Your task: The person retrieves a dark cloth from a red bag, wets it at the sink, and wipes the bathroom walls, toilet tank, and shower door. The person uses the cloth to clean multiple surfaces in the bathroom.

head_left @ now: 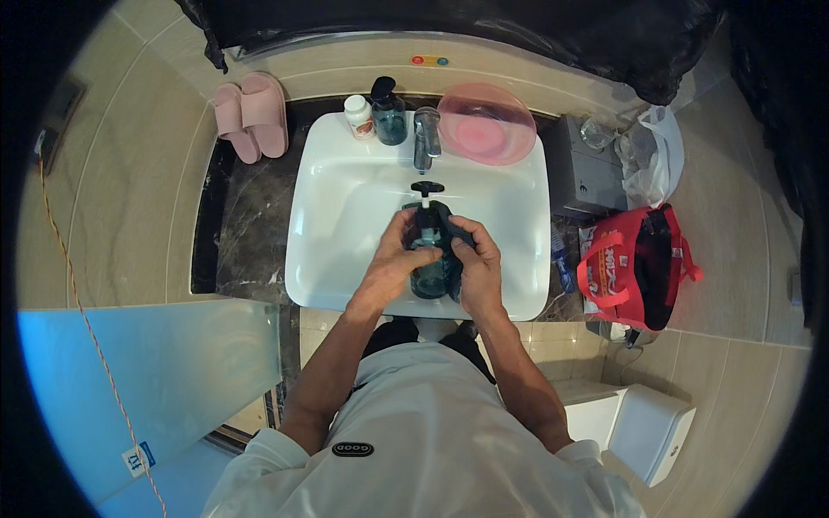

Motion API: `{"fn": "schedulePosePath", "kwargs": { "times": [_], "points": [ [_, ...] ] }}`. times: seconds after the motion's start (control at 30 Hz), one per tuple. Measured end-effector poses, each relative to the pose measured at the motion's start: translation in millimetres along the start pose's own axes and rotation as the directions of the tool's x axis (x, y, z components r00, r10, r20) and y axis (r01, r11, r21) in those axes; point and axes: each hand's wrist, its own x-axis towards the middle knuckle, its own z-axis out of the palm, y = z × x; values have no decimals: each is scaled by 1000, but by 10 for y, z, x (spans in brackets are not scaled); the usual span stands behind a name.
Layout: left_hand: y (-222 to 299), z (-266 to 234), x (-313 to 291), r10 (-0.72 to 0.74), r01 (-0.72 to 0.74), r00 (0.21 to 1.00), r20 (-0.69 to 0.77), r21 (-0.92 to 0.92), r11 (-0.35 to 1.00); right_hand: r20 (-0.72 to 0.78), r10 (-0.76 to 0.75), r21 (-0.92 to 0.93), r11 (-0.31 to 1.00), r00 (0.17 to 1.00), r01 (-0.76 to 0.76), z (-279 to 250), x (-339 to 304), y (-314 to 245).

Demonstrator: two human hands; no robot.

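Head view: what do the two hands have?

The left hand is curled around one side of a dark green pump bottle, with its thumb across the front. The right hand grips what looks like a dark cloth, pressed to the bottle's other side.

Where is the bottle?

Over the white sink, close to the front edge. Its black pump top points at the tap. I can't tell if its bottom touches the sink.

How would it feel?

Stiff and smooth, I think, and slippery if wet. It may break if it is glass. Hold it around the fat middle, not by the thin pump. It gets heavier the fuller it is, but I can't see how full.

What else can hold things?

Behind the tap, on the sink's back rim, are a pink see-through bowl, another pump bottle and a small white bottle. I can't tell what is in those bottles. Farther right, by the dark tabletop, sits a red bag. Its inside is too dark to see.
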Motion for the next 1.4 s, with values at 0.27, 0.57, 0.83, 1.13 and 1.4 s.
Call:
{"fn": "schedulePosePath", "kwargs": {
  "times": [0.27, 0.57, 0.83, 1.13, 1.4],
  "points": [
    [111, -473, 197, 179, -155, 980, -85, 234, 960, -19, 117, -24, 993, 993, -118, 304, 32, 245],
    [259, -1014, 626, 407, -323, 907, -106, 444, 836, 58, 166, 69, 983, 984, -169, 690, 318, 205],
    [400, -1496, 1148, 471, -396, 875, -112, 394, 830, -14, 153, 132, 980, 988, -150, 716, 452, 335],
    [521, -1704, 1453, 302, -247, 942, -145, 312, 918, -91, 121, 130, 986, 988, -109, 702, 549, 312],
    [425, -2074, 1681, 371, -257, 925, -85, 582, 772, -91, 178, 150, 975, 980, -163, 863, 658, 301]
  ]
}}
